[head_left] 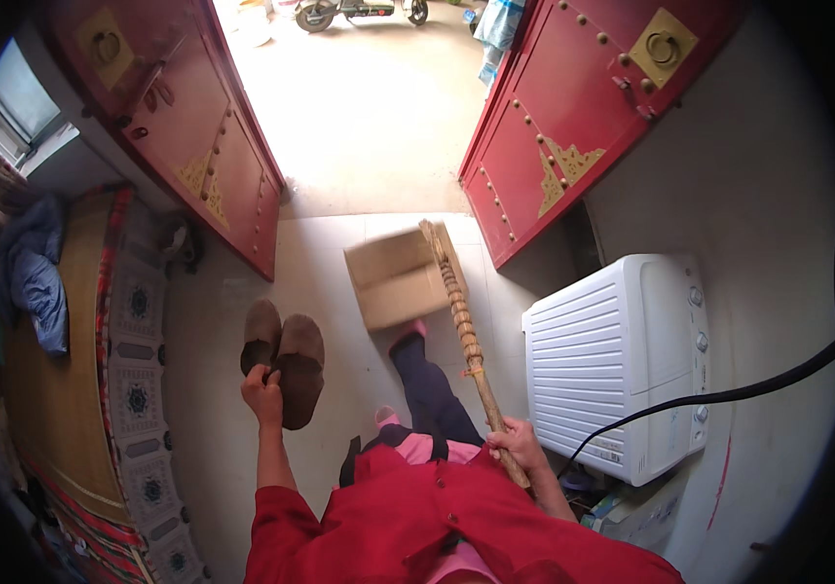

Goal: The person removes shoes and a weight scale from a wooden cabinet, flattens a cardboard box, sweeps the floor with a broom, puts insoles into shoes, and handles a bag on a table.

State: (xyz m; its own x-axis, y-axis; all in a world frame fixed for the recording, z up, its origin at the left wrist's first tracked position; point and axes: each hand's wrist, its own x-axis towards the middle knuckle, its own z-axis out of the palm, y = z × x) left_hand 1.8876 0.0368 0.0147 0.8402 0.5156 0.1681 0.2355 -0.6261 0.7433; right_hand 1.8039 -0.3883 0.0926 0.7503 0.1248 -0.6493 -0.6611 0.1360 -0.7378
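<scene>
Left hand (261, 392) has its fingers pinched round a pair of brown fuzzy slippers (286, 352), dangling over the pale tiled floor (213, 409). Right hand (515, 445) is wrapped tight on a knobbly wooden broom handle (466, 341), its far end against a plain brown cardboard box (400, 276) sitting between open red studded doors (554, 146), with a white ribbed washing machine (622, 360) just to the right.

A red buttoned jacket with long sleeves over pink, dark blue trousers, pink shoes

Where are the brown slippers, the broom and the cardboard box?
brown slippers (291, 355), head view, on the upper of the right slipper.
broom (466, 331), head view, on the middle of its wrapped handle.
cardboard box (393, 277), head view, on its top face.
</scene>
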